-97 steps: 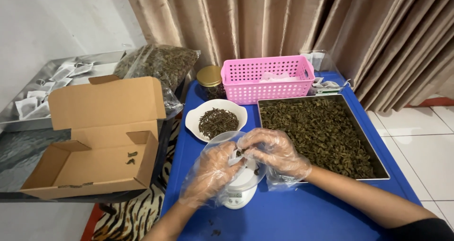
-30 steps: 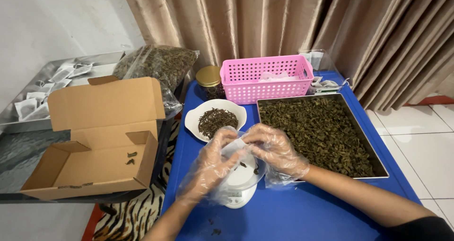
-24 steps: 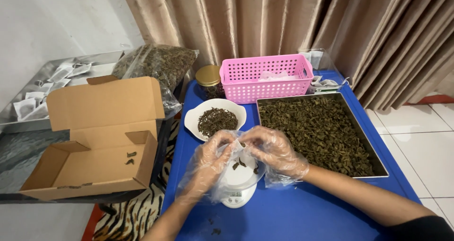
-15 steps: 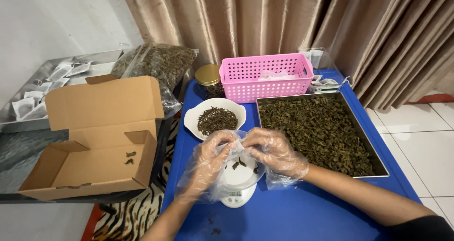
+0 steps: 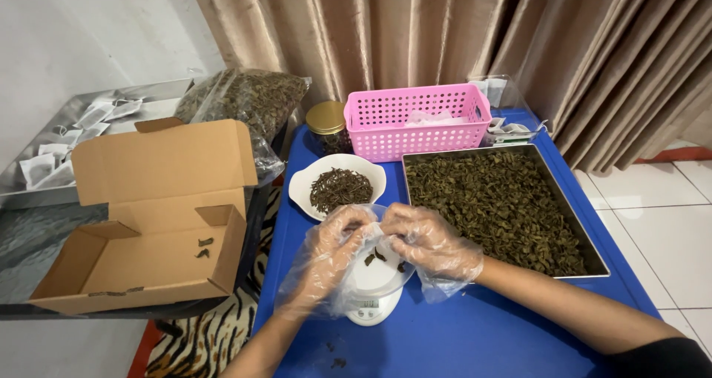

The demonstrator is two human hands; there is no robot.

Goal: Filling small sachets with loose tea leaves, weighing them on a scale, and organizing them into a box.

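Both my hands wear loose clear plastic gloves and meet above a small white kitchen scale (image 5: 372,298) on the blue table (image 5: 475,341). My left hand (image 5: 332,252) and my right hand (image 5: 426,241) pinch a small translucent pouch (image 5: 380,255) with a few dark dried leaves in it, just over the scale's top. Beyond the hands stands a white bowl (image 5: 337,185) of dried leaves. To the right lies a metal tray (image 5: 504,204) full of the same dark leaves.
A pink perforated basket (image 5: 419,120) and a gold-lidded jar (image 5: 328,124) stand at the table's far edge. An open cardboard box (image 5: 148,215) sits to the left, with a bulging clear bag of leaves (image 5: 245,100) and a grey tray of pouches (image 5: 67,144) behind it. Curtains hang behind.
My hands have stayed over the scale, fingers working the small pouch and sinking slightly closer to the scale's top. Nothing else has moved.
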